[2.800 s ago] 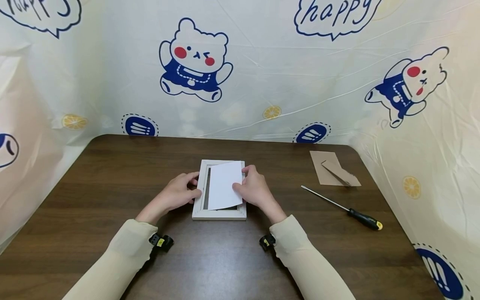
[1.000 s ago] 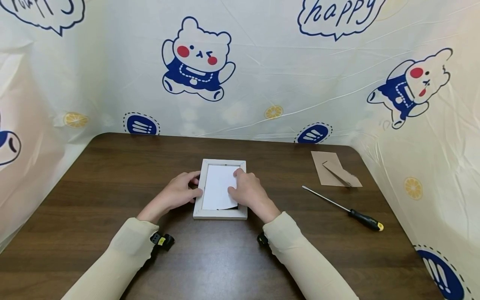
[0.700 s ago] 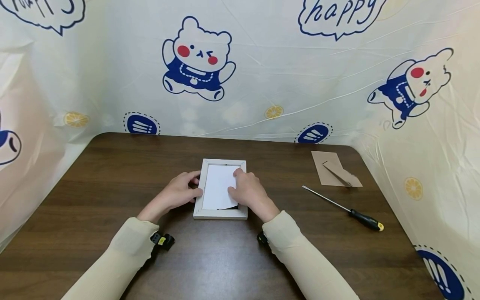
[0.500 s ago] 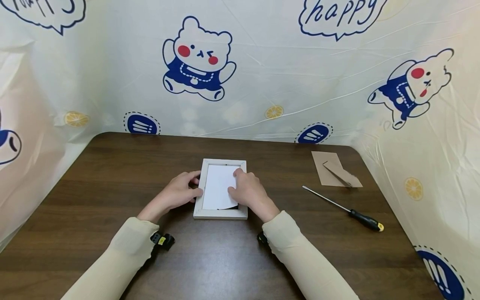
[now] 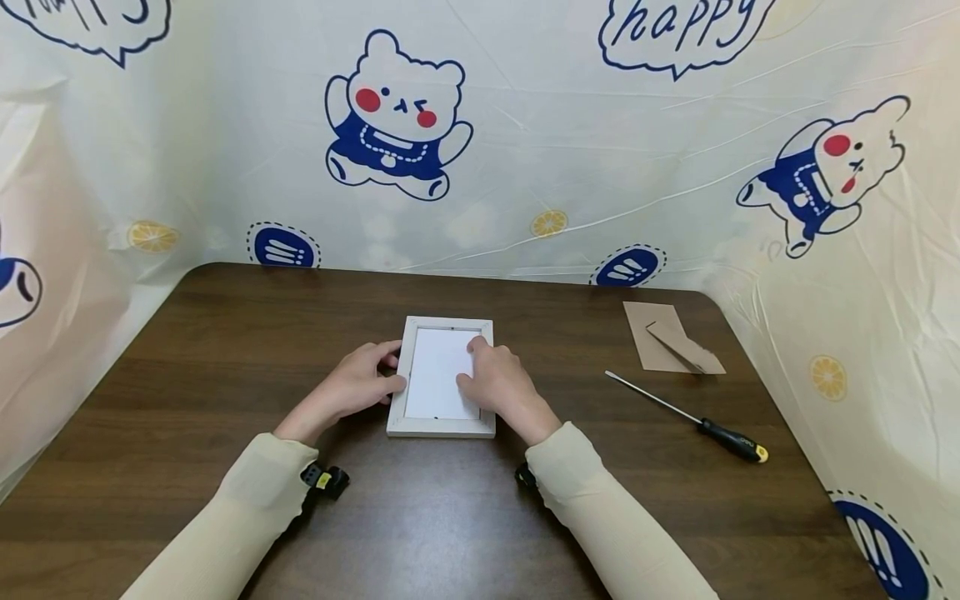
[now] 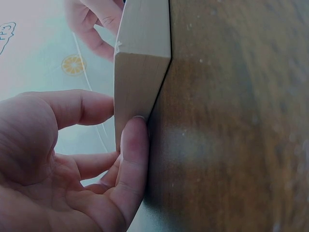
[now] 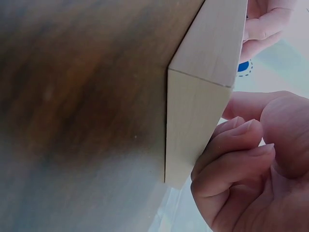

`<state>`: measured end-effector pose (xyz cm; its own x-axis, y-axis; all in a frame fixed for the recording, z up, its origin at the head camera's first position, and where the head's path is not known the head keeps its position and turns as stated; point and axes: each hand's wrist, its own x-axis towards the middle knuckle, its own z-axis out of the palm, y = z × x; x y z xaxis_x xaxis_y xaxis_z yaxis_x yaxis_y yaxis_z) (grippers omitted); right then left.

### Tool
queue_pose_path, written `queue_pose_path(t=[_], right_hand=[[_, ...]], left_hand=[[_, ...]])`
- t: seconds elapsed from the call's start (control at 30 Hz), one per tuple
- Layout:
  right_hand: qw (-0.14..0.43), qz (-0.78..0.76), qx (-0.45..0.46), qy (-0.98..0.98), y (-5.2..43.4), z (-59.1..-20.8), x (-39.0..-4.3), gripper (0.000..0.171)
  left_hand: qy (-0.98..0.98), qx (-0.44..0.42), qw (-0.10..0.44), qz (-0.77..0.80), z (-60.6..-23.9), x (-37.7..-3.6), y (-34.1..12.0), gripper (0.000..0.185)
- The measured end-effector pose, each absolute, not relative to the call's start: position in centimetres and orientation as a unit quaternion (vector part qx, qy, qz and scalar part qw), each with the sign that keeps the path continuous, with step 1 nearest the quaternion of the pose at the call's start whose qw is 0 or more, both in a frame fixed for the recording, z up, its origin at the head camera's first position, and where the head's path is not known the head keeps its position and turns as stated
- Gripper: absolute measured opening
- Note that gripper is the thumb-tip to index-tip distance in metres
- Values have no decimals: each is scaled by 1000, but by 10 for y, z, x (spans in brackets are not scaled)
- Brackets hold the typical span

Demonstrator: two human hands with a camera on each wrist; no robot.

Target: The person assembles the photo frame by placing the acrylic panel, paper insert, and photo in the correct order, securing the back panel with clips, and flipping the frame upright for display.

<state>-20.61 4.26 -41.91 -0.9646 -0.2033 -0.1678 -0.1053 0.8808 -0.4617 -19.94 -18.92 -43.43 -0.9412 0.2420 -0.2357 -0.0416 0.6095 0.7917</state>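
Observation:
A white picture frame (image 5: 441, 427) lies on the brown table, a white card (image 5: 438, 375) flat inside its opening. Small dark tabs show at the opening's edges. My left hand (image 5: 362, 379) holds the frame's left side; in the left wrist view its thumb and fingers (image 6: 135, 150) are against the pale side wall. The right hand (image 5: 504, 382) lies over the frame's right side, index finger and thumb pressing on the card. Seen from the right wrist, its other fingers (image 7: 231, 164) are bent beside the frame's wall (image 7: 195, 121).
To the right lies a screwdriver (image 5: 686, 417) with a black and yellow handle. Behind it a brown cardboard sheet (image 5: 645, 350) carries a torn strip (image 5: 681, 346). A printed curtain (image 5: 525, 150) hangs around the table (image 5: 247, 333).
The card, held tilted over the frame at first, has gone down into the opening. The dark gap at its lower right corner has closed. My right hand shifted left onto it; the left stayed.

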Motion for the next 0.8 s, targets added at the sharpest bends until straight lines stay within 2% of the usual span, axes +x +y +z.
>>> queue_pose_path(t=[0.47,0.67,0.8], right_hand=[[102,-255,-85,958,49,-418,-204,51],[94,-301,-101,943,75,-408,-208,51],[67,-315,-108,941,103,-395,-215,48]], left_hand=[[883,56,164,436,-433,-198,-189,72],[883,55,163,438,-433,-199,-187,72],[882,53,163,438,-433,-198,-189,73]])
